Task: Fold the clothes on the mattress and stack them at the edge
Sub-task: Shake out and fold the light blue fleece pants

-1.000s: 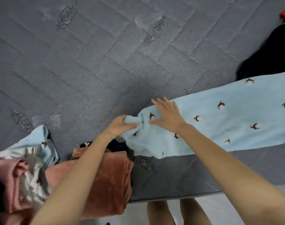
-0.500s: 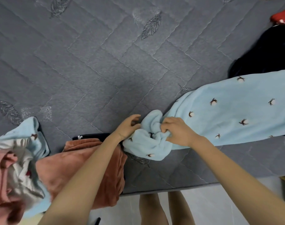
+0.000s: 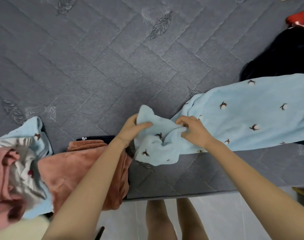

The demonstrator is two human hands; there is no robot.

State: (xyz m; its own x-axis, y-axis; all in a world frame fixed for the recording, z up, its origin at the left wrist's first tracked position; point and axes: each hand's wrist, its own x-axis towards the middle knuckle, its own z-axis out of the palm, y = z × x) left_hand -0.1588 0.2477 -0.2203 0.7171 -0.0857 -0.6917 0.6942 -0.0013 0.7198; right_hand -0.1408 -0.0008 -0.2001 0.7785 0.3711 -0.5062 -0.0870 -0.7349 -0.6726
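Observation:
A light blue fleece garment (image 3: 248, 115) with small dark bird marks lies stretched across the grey quilted mattress (image 3: 113, 66) from the right edge toward the middle. Its left end is bunched into a crumpled fold. My left hand (image 3: 132, 129) grips that bunched end, thumb over the cloth. My right hand (image 3: 194, 130) pinches the fabric just to the right of the bunch. A folded rust-orange garment (image 3: 74, 170) sits at the mattress's near edge on a dark folded piece (image 3: 99, 137), just left of my left forearm.
A loose heap of pink, white and light blue clothes (image 3: 14, 167) lies at the near left. A dark navy garment (image 3: 283, 54) and a red item (image 3: 300, 19) sit at the far right. The mattress edge (image 3: 182, 196) runs below my hands, with white floor and bare legs beyond.
My right hand went from lying flat on the blue cloth to pinching it. Both hands have gathered the garment's left end into a raised bunch.

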